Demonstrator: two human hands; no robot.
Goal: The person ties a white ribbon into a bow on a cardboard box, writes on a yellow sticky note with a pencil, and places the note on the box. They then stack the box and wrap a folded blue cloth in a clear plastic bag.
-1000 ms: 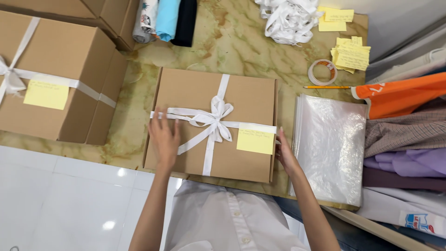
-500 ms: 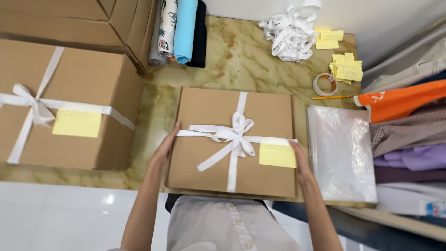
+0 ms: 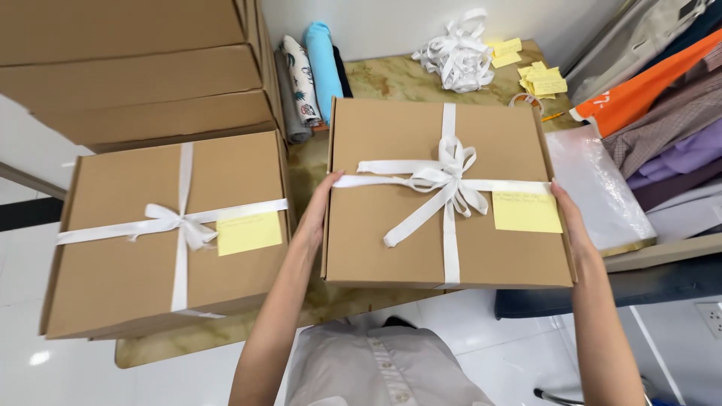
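Both hands were clamped on the flat brown cardboard box tied with a white ribbon bow (image 3: 449, 197), the left hand (image 3: 316, 218) pressed flat along its left edge and the right hand (image 3: 569, 219) gripping its right edge beside the yellow sticky note (image 3: 526, 211). The box was held up off the marbled beige tabletop (image 3: 391, 75), square in front of the person's chest. Just to its left sat a second ribboned brown box (image 3: 169, 229) beneath a stack of plain cartons (image 3: 135, 68), with rolled fabrics (image 3: 312, 71) and a heap of white ribbon (image 3: 455, 56) lying beyond.
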